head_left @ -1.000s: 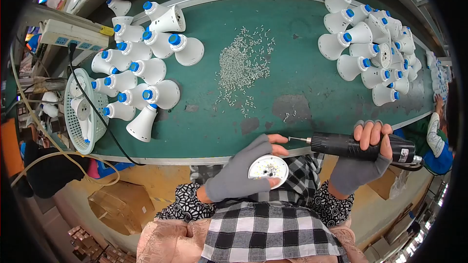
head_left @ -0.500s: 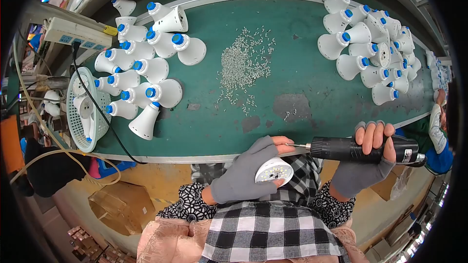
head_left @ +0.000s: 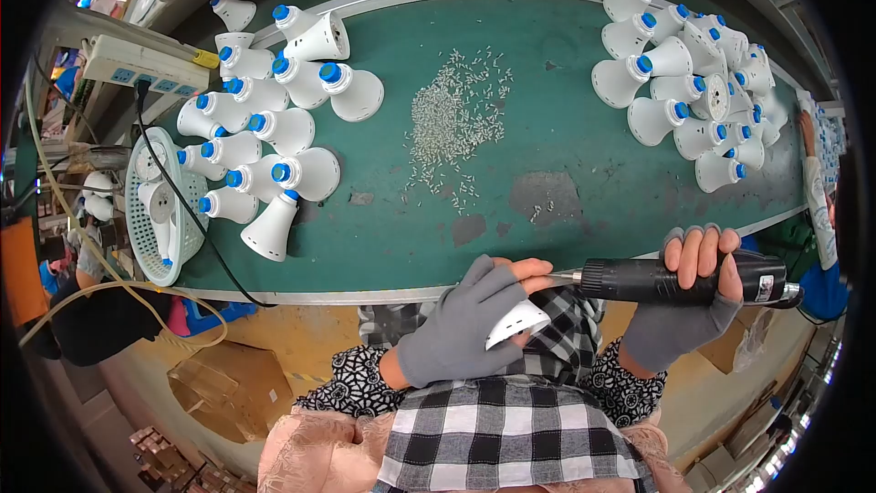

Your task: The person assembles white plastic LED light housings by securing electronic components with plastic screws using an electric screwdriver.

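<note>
Two hands at work: cradles a white lamp housing (head_left: 518,320) beside the counter (head_left: 383,256) in the curled left hand (head_left: 461,333), wraps the right hand (head_left: 683,321) around an electric screwdriver (head_left: 630,279). Seems to be readying the bit (head_left: 570,276) at the left fingertips (head_left: 534,268); calls for steady alignment.

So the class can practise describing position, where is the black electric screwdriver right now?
In the head view, the black electric screwdriver is right of centre, gripped by the right hand, its tip at the left hand's fingers.
</note>
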`<state>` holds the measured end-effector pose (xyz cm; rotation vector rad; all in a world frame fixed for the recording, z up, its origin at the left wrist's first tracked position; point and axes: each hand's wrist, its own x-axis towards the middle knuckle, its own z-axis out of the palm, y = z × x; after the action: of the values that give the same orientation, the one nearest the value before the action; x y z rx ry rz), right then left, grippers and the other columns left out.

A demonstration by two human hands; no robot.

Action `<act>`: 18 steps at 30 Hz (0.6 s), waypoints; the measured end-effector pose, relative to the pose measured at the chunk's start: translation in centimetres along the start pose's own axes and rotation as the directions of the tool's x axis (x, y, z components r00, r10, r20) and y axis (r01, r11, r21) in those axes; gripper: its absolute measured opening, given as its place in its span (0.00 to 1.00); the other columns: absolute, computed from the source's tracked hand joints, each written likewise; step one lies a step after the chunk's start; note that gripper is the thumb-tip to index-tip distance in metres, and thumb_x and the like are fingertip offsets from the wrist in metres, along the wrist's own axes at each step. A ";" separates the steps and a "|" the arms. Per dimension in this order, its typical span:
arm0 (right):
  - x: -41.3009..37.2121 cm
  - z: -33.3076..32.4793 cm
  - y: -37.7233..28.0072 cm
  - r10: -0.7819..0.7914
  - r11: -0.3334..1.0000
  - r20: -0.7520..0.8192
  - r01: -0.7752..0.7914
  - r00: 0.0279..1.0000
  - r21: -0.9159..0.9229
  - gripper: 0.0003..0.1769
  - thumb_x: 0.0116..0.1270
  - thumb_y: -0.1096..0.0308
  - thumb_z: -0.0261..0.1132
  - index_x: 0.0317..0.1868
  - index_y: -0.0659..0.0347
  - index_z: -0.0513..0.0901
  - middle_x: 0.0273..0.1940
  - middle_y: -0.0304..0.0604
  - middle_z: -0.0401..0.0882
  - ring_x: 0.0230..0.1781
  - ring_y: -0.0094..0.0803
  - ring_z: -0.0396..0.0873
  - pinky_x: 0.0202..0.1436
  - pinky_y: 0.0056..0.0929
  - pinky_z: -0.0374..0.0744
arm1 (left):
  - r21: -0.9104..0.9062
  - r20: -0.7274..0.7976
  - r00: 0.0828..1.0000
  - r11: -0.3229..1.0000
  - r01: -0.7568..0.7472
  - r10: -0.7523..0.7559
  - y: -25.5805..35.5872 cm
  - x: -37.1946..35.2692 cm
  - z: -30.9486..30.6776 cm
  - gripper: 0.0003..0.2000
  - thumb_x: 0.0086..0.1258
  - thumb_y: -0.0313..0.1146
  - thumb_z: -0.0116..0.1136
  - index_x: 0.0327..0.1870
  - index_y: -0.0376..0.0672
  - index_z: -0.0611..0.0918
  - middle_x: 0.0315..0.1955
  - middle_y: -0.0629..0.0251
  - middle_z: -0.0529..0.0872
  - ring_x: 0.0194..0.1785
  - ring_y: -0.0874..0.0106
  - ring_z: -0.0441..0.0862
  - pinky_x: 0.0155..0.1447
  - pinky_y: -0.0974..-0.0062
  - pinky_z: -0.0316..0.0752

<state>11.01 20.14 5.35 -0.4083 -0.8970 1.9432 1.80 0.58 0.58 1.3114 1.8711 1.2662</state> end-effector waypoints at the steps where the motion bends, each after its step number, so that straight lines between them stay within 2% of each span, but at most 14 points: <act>1: 0.0 0.0 0.0 -0.002 1.000 -0.005 0.002 1.000 0.000 0.10 0.68 0.68 0.57 0.47 0.60 0.70 0.27 0.32 0.62 0.25 0.22 0.66 0.37 0.27 0.68 | -0.005 -0.009 1.000 1.000 -0.002 0.002 -0.1 0.0 0.0 0.26 0.57 0.29 0.65 0.60 0.38 0.77 0.64 0.56 0.71 0.57 0.61 0.76 0.59 0.66 0.73; 2: 0.0 -0.1 0.0 -0.005 1.000 -0.010 0.005 1.000 0.000 0.10 0.68 0.68 0.57 0.47 0.60 0.70 0.27 0.32 0.62 0.25 0.22 0.66 0.37 0.27 0.69 | -0.009 -0.018 1.000 1.000 -0.004 0.003 -0.2 -0.1 0.1 0.27 0.56 0.29 0.65 0.60 0.38 0.77 0.64 0.57 0.71 0.57 0.61 0.76 0.58 0.66 0.73; 3: -0.1 -0.1 0.1 -0.023 0.999 -0.014 0.023 1.000 0.024 0.10 0.68 0.67 0.57 0.47 0.60 0.70 0.27 0.32 0.62 0.25 0.22 0.66 0.37 0.27 0.69 | -0.247 0.001 0.995 0.964 0.096 -0.099 -0.3 -0.2 0.0 0.28 0.56 0.29 0.66 0.61 0.38 0.77 0.65 0.58 0.70 0.57 0.62 0.75 0.58 0.66 0.73; 4: -0.1 -0.1 0.0 -0.041 0.998 -0.019 0.042 0.999 0.048 0.11 0.68 0.67 0.57 0.47 0.60 0.70 0.27 0.32 0.62 0.25 0.22 0.67 0.37 0.28 0.69 | -0.467 0.044 0.980 0.864 0.190 -0.192 -0.4 -0.4 -0.2 0.29 0.55 0.30 0.67 0.62 0.38 0.77 0.65 0.59 0.70 0.57 0.63 0.75 0.58 0.66 0.73; 5: -0.2 -0.1 0.0 -0.059 0.996 -0.025 0.061 0.998 0.072 0.11 0.68 0.67 0.58 0.47 0.60 0.70 0.27 0.32 0.62 0.25 0.22 0.67 0.37 0.28 0.69 | -0.654 0.108 0.957 0.705 0.273 -0.270 -0.5 -0.7 -0.2 0.30 0.54 0.30 0.67 0.62 0.38 0.76 0.65 0.60 0.69 0.57 0.63 0.75 0.58 0.66 0.73; 6: -0.3 0.1 0.0 -0.074 0.994 -0.026 0.076 0.997 0.084 0.11 0.67 0.66 0.58 0.46 0.59 0.69 0.27 0.32 0.62 0.25 0.23 0.67 0.37 0.28 0.70 | -0.946 0.220 0.910 0.151 0.287 -0.351 -1.3 -1.3 0.8 0.34 0.52 0.32 0.69 0.65 0.39 0.75 0.66 0.65 0.66 0.59 0.63 0.73 0.56 0.65 0.74; 7: -0.6 0.4 -0.1 -0.089 0.991 -0.027 0.091 0.996 0.097 0.11 0.67 0.66 0.59 0.45 0.59 0.68 0.26 0.32 0.62 0.24 0.23 0.68 0.37 0.29 0.70 | -0.968 0.251 0.904 -0.115 0.224 -0.346 -1.6 -1.5 1.3 0.35 0.52 0.33 0.70 0.66 0.39 0.74 0.66 0.66 0.65 0.59 0.63 0.72 0.54 0.65 0.74; 9: -1.1 0.6 0.0 -0.119 0.988 0.007 0.118 0.993 0.103 0.12 0.66 0.66 0.60 0.44 0.58 0.67 0.26 0.32 0.62 0.23 0.24 0.68 0.37 0.30 0.71 | -0.797 0.302 0.899 -0.602 0.056 -0.316 -1.9 -1.6 2.0 0.37 0.51 0.33 0.70 0.68 0.39 0.72 0.66 0.69 0.63 0.60 0.62 0.70 0.52 0.66 0.74; 10: -1.3 0.4 0.1 -0.136 0.987 0.044 0.131 0.990 0.097 0.13 0.65 0.66 0.61 0.43 0.57 0.65 0.25 0.33 0.62 0.23 0.25 0.69 0.37 0.30 0.71 | -0.769 0.292 0.896 -0.639 0.012 -0.335 -1.8 -1.5 2.2 0.39 0.51 0.34 0.70 0.70 0.39 0.70 0.66 0.73 0.62 0.60 0.62 0.67 0.49 0.67 0.73; 12: -1.7 0.8 0.3 -0.165 0.981 0.070 0.157 0.984 0.114 0.17 0.63 0.68 0.64 0.41 0.55 0.61 0.23 0.34 0.63 0.20 0.27 0.71 0.36 0.34 0.73 | -0.753 0.258 0.907 -0.658 -0.028 -0.333 -1.6 -1.5 2.5 0.40 0.51 0.35 0.70 0.70 0.39 0.69 0.65 0.73 0.62 0.60 0.62 0.66 0.48 0.68 0.72; 18: -2.5 0.5 1.0 -0.180 0.983 0.172 0.168 0.969 0.080 0.18 0.64 0.69 0.66 0.43 0.55 0.62 0.26 0.38 0.68 0.21 0.31 0.74 0.37 0.38 0.76 | -0.735 0.203 0.931 -0.675 -0.059 -0.302 -1.1 -1.3 2.2 0.40 0.52 0.37 0.69 0.71 0.40 0.69 0.65 0.74 0.61 0.58 0.64 0.65 0.45 0.70 0.72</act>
<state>11.37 17.53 4.81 -0.1133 -0.9476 1.8615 3.65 0.20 -1.46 -0.4780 -0.1199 1.9321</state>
